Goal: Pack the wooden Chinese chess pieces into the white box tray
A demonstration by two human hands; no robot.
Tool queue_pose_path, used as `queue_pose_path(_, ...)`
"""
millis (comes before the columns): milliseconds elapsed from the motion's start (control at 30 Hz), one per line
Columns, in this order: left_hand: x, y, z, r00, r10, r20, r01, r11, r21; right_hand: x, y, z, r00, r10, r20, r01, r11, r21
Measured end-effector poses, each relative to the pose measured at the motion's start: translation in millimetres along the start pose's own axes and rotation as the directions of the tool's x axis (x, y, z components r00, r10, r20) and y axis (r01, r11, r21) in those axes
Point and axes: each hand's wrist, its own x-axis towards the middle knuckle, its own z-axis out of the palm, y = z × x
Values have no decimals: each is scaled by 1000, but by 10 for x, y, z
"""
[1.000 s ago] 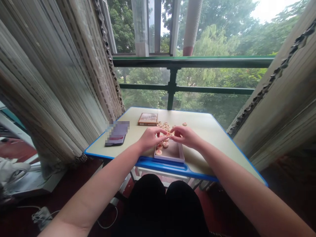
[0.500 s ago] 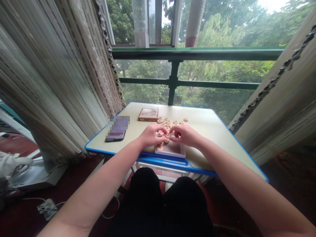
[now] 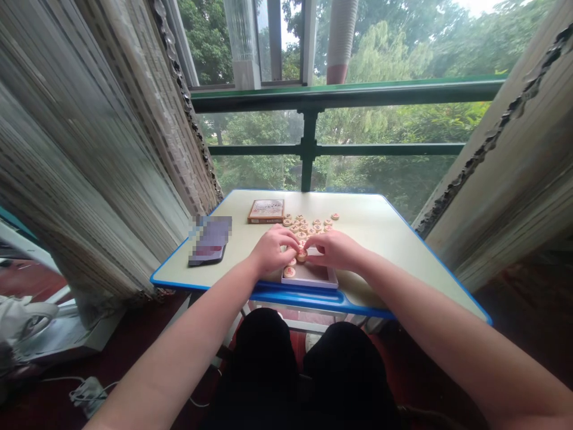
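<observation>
- At the left of our pale cream desk with blue edge (image 3: 403, 263) lies a dark flat device (image 3: 209, 242), its upper face blurred.
- Then we see a flat brown box with printed pale top (image 3: 267, 210), near the far edge.
- Our left hand (image 3: 293, 249) has the thumb and forefinger curved in a narrow grip beside the pieces; we cannot tell if it pinches one.
- The round light wooden pieces with red or dark marks (image 3: 303, 229) lie grouped beyond the hands. One marked piece (image 3: 289, 272) sits in the near left corner of the shallow white-rimmed tray (image 3: 319, 273); another (image 3: 302, 256) is between our hands.
- Our right hand (image 3: 308, 251) has a narrow grip too, fingertips at this middle piece; firm hold, we cannot tell.
- One lone piece (image 3: 335, 216) lies apart, farther right.
</observation>
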Motion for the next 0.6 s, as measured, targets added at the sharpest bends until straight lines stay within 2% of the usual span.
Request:
queue_pose_path(200,13,-2,7,999,22,35,-23,999,34,-2,6,7,1000,-7,-20,7,1000,-8)
queue_pose_path(433,15,-9,6,999,-18,32,17,1000,24,6,23,-13,1000,19,11,-19,999,50)
queue_pose_path(600,14,-46,15,999,28,36,-28,999,15,4,20,-26,1000,10,-3,-10,998,59)
